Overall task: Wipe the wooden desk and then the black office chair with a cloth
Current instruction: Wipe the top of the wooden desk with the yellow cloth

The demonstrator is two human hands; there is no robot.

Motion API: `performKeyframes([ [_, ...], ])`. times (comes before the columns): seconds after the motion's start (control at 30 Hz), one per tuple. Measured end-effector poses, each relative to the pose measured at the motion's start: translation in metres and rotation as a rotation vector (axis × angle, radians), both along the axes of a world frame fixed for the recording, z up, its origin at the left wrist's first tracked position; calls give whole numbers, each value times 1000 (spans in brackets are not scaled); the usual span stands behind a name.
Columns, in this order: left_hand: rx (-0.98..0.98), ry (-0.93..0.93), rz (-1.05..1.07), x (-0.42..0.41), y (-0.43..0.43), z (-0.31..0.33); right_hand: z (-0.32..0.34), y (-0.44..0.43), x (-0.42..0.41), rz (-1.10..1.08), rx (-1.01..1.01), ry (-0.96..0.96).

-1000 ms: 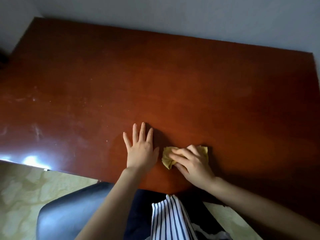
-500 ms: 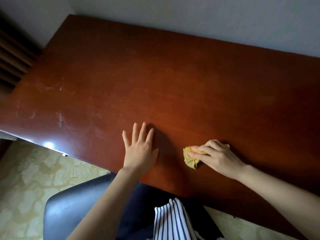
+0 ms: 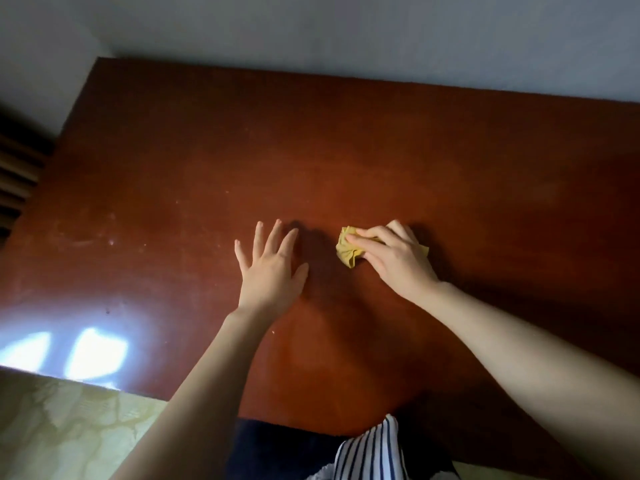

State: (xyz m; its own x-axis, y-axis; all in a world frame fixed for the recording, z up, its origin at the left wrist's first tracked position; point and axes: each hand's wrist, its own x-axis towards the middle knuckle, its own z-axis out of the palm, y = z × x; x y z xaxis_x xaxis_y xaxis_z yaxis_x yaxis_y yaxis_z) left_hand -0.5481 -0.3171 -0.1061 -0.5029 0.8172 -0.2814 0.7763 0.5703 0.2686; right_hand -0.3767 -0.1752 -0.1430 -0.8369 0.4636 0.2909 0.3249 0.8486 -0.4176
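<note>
Slatted panel: dark wooden slatted panel, well outboard of the left little finger, beside the desk's left edge.
Floor: beige patterned floor covering, behind the left wrist, below the desk front.
Desk: reddish-brown rectangular wooden desk top; bright glare patches near its front-left edge.
Wall: plain grey wall, beyond all fingertips, meeting the desk's back edge.
Left hand: left hand flat on the desk, palm down, fingers spread.
Cloth: crumpled yellow cloth, on the desk under the right fingers, near the left thumb but apart.
Right hand: right hand with fingers close together, nearly straight, pressing the cloth down; thumb hidden.
</note>
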Motion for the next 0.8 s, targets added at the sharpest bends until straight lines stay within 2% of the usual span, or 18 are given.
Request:
performKeyframes([
  [0.13,-39,1,-143,-61,0,11,7,20,-63,-178,-71,-33],
  [0.3,-87,-5,-259,-165,-13,24,4,26,-150,-557,-90,-91],
  [0.43,-100,-37,-382,-205,-18,26,-3,-9,-166,-804,-90,-63],
  [0.57,-87,-68,-514,-212,-15,22,0,-62,-154,-823,-79,-60],
  [0.8,-169,-87,-797,-166,-2,12,5,-165,-89,-647,-169,-125],
])
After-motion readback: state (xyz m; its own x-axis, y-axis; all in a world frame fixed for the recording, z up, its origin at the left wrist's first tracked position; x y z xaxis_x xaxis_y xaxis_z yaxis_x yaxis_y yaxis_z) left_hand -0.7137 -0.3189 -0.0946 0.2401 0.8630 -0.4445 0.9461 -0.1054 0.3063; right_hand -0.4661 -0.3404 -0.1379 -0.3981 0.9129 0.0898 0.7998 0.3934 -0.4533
